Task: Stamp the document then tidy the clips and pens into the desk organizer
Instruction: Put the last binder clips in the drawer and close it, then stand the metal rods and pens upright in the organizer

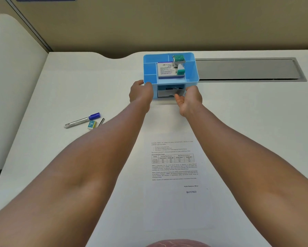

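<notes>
Sitting at twelve o'clock on the desk (238,122): blue desk organizer (192,72), touching the far end of the document (174,166). Bearing an "ENTERED" mark (191,192) low on the page, so stamping apparently done; tidying now under way. Bracing the organizer's front left corner: left hand (140,93), fingers curled against the wall, clamping nothing loose. Working at the clear drawer (164,93) in the organizer's front: right hand (189,100), fingers pinching the drawer's front edge, palm turned up. Showing dark small items inside the drawer, probably clips, though too blurred for certainty. Pulling or pushing, cannot tell. Holding on top, in the middle compartment: a stamp pad box (167,69) with a green-based stamper (180,69) beside it, another green block (178,58) just behind; side compartments looking bare. Lying well apart at nine o'clock: a blue-capped marker (82,120), a small eraser (92,125), a thin dark pen (101,121). Probably calling next for seating the drawer squarely, then reaching left for those three.
</notes>
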Available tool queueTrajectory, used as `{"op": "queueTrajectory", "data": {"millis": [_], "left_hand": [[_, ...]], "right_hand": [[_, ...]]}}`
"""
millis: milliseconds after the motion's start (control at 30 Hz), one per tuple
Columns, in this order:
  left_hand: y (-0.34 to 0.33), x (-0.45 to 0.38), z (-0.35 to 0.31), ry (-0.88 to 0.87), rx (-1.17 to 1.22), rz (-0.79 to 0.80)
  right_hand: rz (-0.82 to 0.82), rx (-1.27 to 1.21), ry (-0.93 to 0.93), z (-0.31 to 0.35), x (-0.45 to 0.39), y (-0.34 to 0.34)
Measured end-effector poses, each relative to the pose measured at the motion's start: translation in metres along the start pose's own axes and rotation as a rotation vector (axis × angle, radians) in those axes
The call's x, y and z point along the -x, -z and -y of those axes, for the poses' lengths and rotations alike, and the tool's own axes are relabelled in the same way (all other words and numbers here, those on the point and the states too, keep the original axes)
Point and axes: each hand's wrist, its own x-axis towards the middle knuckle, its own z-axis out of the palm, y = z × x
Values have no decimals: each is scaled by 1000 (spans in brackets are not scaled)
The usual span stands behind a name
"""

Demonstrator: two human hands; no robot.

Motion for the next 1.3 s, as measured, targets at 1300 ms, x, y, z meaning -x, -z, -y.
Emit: {"op": "queueTrajectory", "data": {"millis": [1300], "left_hand": [[6, -20, -2, 8, -14, 65]], "right_hand": [[14, -44, -4, 0, -10, -6]]}}
